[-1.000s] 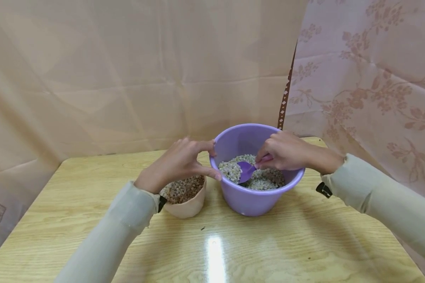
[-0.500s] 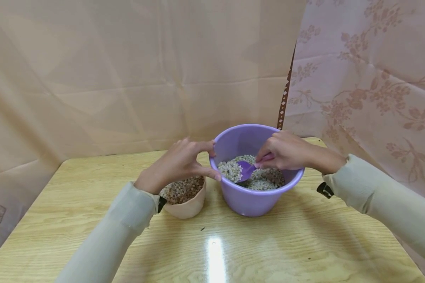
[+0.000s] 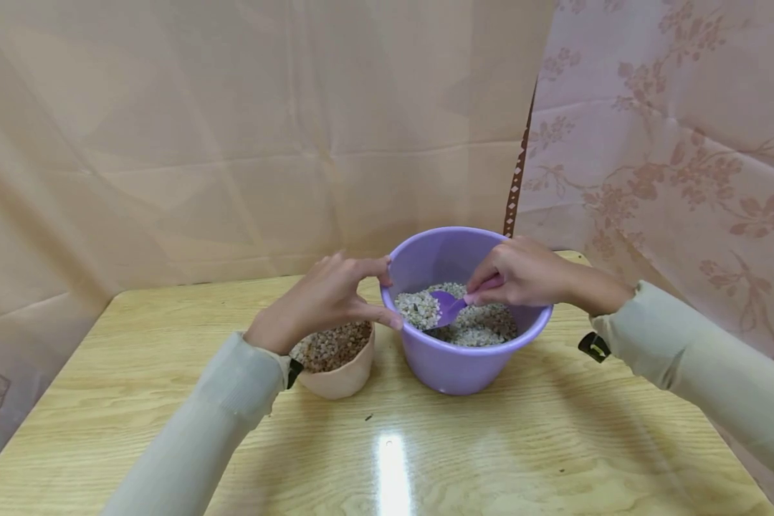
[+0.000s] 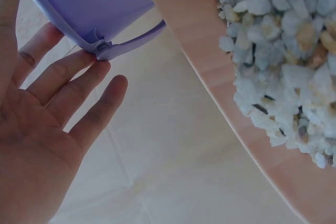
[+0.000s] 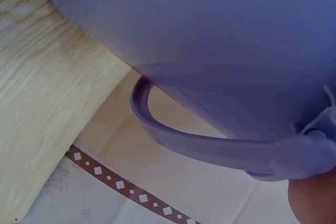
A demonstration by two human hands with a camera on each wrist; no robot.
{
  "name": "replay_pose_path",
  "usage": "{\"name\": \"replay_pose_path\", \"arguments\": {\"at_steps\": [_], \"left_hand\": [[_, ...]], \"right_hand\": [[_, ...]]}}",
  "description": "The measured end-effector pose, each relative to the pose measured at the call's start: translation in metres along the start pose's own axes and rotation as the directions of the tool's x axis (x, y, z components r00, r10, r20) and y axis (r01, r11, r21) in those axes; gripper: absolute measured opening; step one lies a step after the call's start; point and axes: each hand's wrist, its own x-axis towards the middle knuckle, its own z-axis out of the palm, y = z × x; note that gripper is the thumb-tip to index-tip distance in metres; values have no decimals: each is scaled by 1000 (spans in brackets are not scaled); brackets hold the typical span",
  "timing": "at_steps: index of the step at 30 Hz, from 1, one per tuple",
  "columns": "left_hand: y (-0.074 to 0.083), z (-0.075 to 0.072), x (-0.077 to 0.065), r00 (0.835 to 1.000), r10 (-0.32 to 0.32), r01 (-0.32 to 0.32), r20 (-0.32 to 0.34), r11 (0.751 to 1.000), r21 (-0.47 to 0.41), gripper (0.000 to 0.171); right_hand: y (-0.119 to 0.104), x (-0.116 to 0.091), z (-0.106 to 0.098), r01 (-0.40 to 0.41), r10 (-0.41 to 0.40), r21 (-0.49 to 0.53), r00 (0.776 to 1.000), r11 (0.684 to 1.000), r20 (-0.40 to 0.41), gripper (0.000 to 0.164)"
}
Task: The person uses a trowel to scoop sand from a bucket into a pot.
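A lavender bucket [image 3: 454,373] stands on the table, partly filled with pale gravel [image 3: 484,327]. My right hand [image 3: 525,274] grips the handle of a purple scoop [image 3: 448,309] inside it. Pale gravel lies heaped on the scoop, near the bucket's left rim. With thumb and fingertips spread, my left hand [image 3: 325,301] touches the left rim. In the left wrist view its fingers are extended, against the rim by the bucket's handle [image 4: 134,44]. Beneath the left wrist sits a peach pot [image 3: 345,378] of brown and whitish gravel [image 3: 335,349], partly hidden by that hand.
Both containers stand on a wood-grain table [image 3: 284,444]. A beige curtain [image 3: 232,143] hangs behind it, a floral one [image 3: 684,143] to the right. The bucket's lavender handle [image 5: 199,148] juts outward in the right wrist view. A tiny dark speck [image 3: 369,417] lies before the pot.
The loaded scoop has risen slightly and shifted a little left toward the rim, with my right hand turning with it. My left hand, the bucket and the pot stay in place.
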Motion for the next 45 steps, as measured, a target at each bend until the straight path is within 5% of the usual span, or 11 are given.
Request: {"name": "replay_pose_path", "arguments": {"at_steps": [26,45], "left_hand": [[0,0,-2,1000,-8,8,-2,1000,4,50],[0,0,0,1000,-6,6,1,1000,-9,52]], "right_hand": [[2,-8,-3,22,-14,101,996,995,-88,5],[8,-15,-4,53,-43,57,985,997,-165,8]]}}
